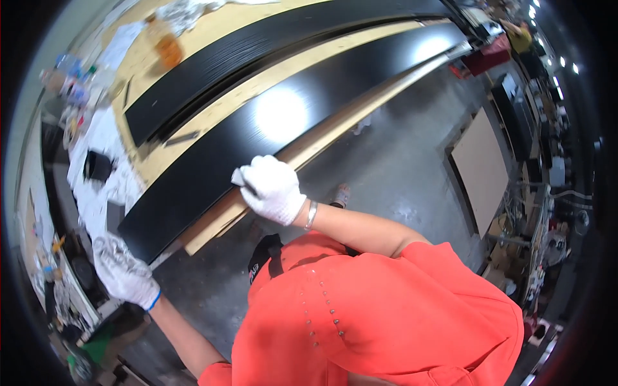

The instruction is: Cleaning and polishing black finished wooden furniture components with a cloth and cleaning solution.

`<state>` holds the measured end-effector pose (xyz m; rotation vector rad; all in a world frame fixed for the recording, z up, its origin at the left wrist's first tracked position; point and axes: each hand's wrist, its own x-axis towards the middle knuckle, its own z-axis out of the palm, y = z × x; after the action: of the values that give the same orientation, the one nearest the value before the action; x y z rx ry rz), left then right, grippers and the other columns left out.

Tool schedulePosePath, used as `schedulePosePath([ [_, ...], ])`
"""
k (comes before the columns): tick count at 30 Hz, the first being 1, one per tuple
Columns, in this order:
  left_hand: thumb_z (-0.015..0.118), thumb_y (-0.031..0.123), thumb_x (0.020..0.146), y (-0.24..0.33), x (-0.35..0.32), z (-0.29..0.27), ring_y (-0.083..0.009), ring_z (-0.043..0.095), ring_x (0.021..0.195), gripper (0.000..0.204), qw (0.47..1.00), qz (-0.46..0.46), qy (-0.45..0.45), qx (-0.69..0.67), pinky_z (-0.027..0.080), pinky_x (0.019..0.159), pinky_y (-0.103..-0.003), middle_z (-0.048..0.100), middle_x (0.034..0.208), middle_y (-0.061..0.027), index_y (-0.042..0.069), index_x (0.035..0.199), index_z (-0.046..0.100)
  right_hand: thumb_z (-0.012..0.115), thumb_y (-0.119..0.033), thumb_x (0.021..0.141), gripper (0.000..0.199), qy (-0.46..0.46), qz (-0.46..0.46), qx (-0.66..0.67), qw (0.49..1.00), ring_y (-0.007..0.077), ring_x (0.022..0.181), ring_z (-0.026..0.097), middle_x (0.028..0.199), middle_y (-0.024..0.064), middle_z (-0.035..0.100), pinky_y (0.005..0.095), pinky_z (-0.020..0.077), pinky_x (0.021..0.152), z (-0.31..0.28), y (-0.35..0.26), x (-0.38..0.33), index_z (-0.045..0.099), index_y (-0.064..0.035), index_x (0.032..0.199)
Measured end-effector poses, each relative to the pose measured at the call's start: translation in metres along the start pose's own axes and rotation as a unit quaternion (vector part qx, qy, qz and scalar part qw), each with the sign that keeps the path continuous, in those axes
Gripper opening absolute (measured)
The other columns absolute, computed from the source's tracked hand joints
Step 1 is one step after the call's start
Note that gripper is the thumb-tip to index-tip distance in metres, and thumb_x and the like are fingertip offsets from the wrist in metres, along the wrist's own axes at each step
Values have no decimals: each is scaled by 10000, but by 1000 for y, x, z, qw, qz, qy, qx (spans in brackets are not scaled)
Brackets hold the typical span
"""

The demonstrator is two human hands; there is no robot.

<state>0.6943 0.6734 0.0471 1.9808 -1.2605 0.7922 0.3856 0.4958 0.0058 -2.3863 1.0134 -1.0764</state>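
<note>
We are pressing a small white pad [239, 176], pinched in our right hand [272, 189], along the glossy black board [257, 138] at the worktop [193, 119] edge; left hand [122, 270] spread, wiping seemingly midway.

Right hand [271, 188] in a white glove pressing a small pale pad [239, 177] on the edge of a long glossy black board [302, 106], gloved left hand [122, 269] at the board's near end, second black board [257, 48] beyond, plywood workbench [145, 61], grey concrete floor [393, 161]

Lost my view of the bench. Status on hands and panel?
Right hand gloved, pressing cloth on black panel edge. Left hand gloved, off panel's end. Nothing blocking.
</note>
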Motion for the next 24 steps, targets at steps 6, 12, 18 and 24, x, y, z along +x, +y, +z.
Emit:
schedulePosePath([
  [6,469,205,1085,-83,-68,-111,-319,597,1295,446,802,-501,175,-275,440,1114,-402,615,1397,-246,-110,1389,554,732,-101,791,118,-51,-163,63,983,217,644,532,715,34,498,369,432,541,106,-111,-5,617,-116,812],
  [12,586,171,1058,-82,-120,-130,-244,686,1111,386,740,-603,158,-252,545,928,-333,681,1289,-216,-106,1327,602,647,-192,749,143,-166,-261,67,949,236,816,561,854,48,535,380,458,636,181,-196,-9,605,-106,856],
  [18,589,180,1063,-77,-117,-118,-233,677,1129,390,719,-607,136,-310,518,934,-320,680,1294,-217,-108,1326,600,662,-165,753,87,-212,-234,48,948,251,799,580,838,45,549,390,487,624,165,-203,-2,628,-136,828],
  [24,602,151,1057,-77,-99,-90,-94,586,759,339,714,-594,114,-352,471,683,-220,690,964,-81,-91,1294,630,654,-148,792,130,-190,-248,49,949,237,794,585,819,27,549,380,497,654,161,-200,2,665,-147,922],
])
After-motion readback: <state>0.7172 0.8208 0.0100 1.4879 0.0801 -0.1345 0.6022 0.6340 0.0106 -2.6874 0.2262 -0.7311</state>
